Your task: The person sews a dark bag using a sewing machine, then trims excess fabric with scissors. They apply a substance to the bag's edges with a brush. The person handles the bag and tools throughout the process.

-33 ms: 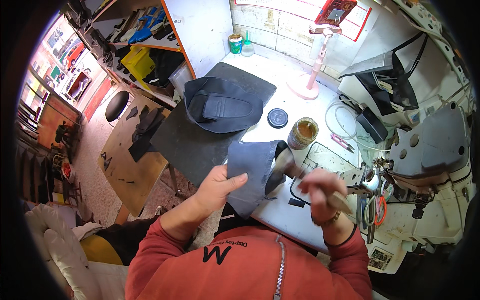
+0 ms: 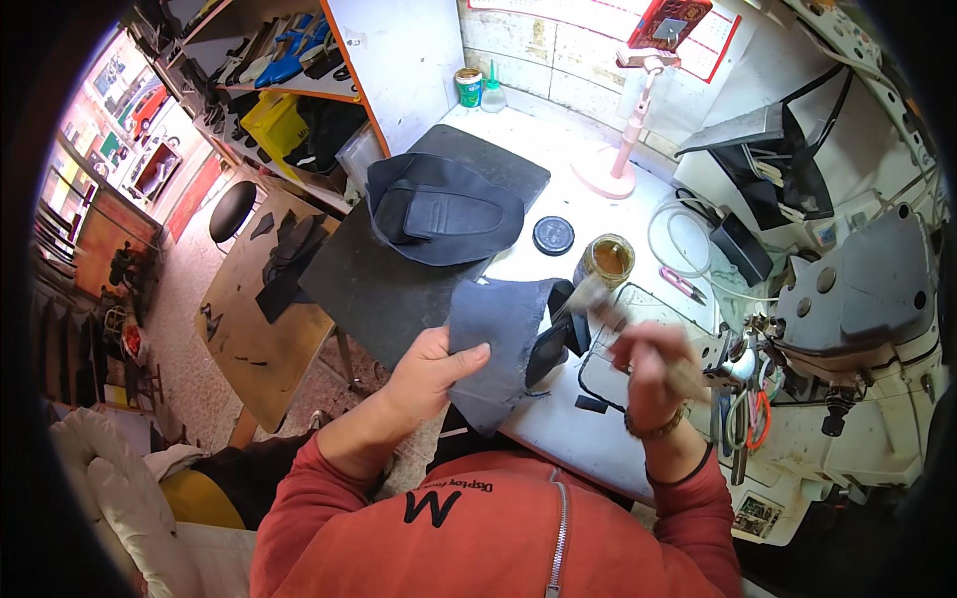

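Note:
My left hand (image 2: 434, 369) grips a dark grey-blue leather piece (image 2: 490, 334) by its left side, thumb on top, at the near edge of the workbench. A black folded part (image 2: 548, 354) of it shows at the right edge. My right hand (image 2: 653, 367) is closed round the handle of a brush, blurred by motion. The brush's pale head (image 2: 588, 297) hangs just right of the leather; I cannot tell whether they touch. Beyond it stands an open glass jar (image 2: 608, 261) of amber-brown liquid, its black lid (image 2: 553, 236) lying to the left.
A black leather shoe upper (image 2: 447, 211) rests on a dark mat (image 2: 399, 299). Small pink-handled snips (image 2: 684, 285) and a pink phone stand (image 2: 616, 171) are on the white bench. A sewing machine (image 2: 857, 289) stands at right. Leather scraps (image 2: 291, 264) lie on a lower wooden table.
My right hand has moved slightly right, and the brush head has come away from the leather's inner edge toward the jar. The left hand and leather have shifted slightly left.

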Demonstrator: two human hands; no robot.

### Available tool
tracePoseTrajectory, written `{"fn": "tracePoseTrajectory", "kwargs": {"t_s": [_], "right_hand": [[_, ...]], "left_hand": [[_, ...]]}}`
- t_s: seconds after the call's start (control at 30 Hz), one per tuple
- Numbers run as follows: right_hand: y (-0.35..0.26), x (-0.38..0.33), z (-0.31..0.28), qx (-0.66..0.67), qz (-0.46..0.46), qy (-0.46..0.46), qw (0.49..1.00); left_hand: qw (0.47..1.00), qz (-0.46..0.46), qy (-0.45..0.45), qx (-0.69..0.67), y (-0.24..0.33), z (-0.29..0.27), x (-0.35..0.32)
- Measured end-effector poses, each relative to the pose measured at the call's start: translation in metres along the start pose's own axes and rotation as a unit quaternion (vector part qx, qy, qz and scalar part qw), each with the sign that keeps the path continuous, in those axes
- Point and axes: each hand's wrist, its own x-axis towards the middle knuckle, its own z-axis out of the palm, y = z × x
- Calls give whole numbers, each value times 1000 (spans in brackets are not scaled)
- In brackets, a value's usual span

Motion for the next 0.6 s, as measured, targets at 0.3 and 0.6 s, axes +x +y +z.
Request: {"fn": "tracePoseTrajectory", "kwargs": {"t_s": [0.3,0.6], "right_hand": [[72,33,-12,-114,101,194,969],[95,36,-14,-199,185,131,953]], "left_hand": [[999,-24,24,-14,41,4,-5],[993,-61,12,-104,16,-5,14]]}}
